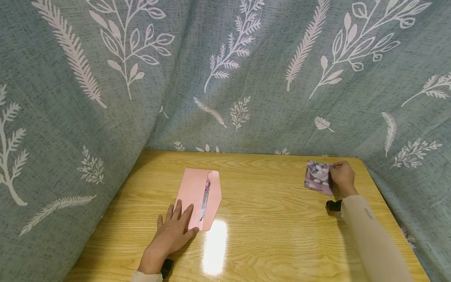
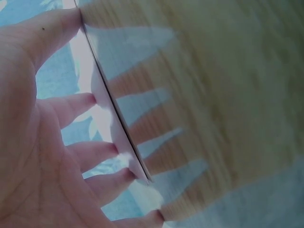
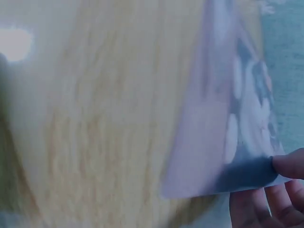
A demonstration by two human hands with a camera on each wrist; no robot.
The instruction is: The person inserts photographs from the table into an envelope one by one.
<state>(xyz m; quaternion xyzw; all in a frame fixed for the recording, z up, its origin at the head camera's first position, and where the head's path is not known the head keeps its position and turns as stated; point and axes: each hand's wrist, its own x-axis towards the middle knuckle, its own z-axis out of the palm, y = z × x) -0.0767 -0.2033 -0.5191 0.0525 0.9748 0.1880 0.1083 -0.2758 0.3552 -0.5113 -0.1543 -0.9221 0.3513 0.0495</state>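
Observation:
A pink envelope [image 1: 190,188] lies on the left half of the table, its flap spread out to the right. Inside its slit a strip of a picture [image 1: 204,201] shows. My left hand [image 1: 172,232] rests on the envelope's near end with spread, straight fingers; the left wrist view has the fingertips along the envelope's thin edge [image 2: 114,114]. At the far right, my right hand [image 1: 344,178] pinches the right edge of a cat photo [image 1: 318,177], which is held tilted. In the right wrist view the thumb presses on the photo's picture side [image 3: 251,123], with fingers behind.
The glossy wooden table [image 1: 260,196] has a bright light reflection near its front. Blue-green curtain cloth [image 1: 267,98] with white leaf prints hangs behind it and along both sides. Dark wrist devices [image 1: 332,205] show at both wrists.

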